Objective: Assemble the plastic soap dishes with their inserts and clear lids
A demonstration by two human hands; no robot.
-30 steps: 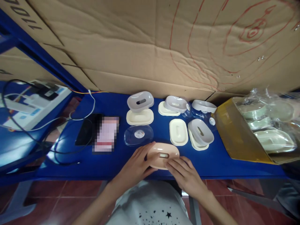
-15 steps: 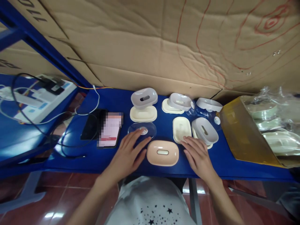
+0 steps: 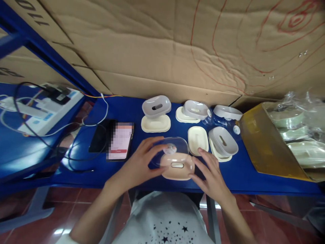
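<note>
My left hand is closed on the left edge of a clear plastic lid with a round white sticker. The lid is tilted above a peach soap dish with a slot in its middle and overlaps its far part. At the dish's right end is my right hand, its fingers apart; whether they touch the rim I cannot tell. Just beyond that hand lies a cream oval tray. A grey soap dish leans on another cream piece to the right.
Farther back are more grey dishes and a cream tray. A phone and cables lie left, near a power strip. At right stands a cardboard box of bagged pale green pieces. Cardboard walls the back.
My left hand has lifted the clear lid off the table and brought it right, over the peach dish. My right hand has shifted slightly left, to the dish's right end.
</note>
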